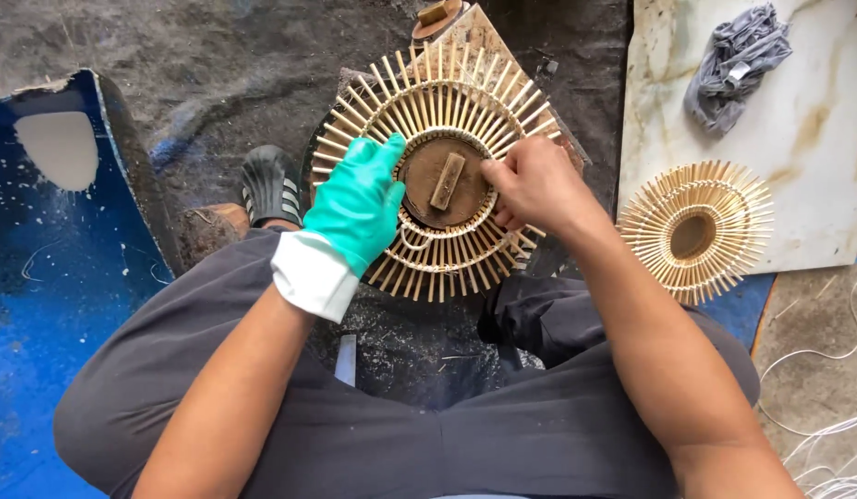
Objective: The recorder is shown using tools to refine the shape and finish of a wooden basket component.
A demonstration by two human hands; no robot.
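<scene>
The round sunburst frame of thin bamboo sticks (444,176) lies before the person's knees. The teal-gloved left hand (359,203) presses it flat; the bare right hand (532,185) pinches its inner ring. It looks light and brittle, best gripped at the rings.

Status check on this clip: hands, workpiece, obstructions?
Gloved left hand pressing the stick sunburst ring. Bare right hand pinching its inner rim. Finished ring lies apart, nothing blocking.

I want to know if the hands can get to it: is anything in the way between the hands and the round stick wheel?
Nothing visible. The gloved left hand and bare right hand already rest right on the round stick wheel, beside its brown centre disc.
</scene>
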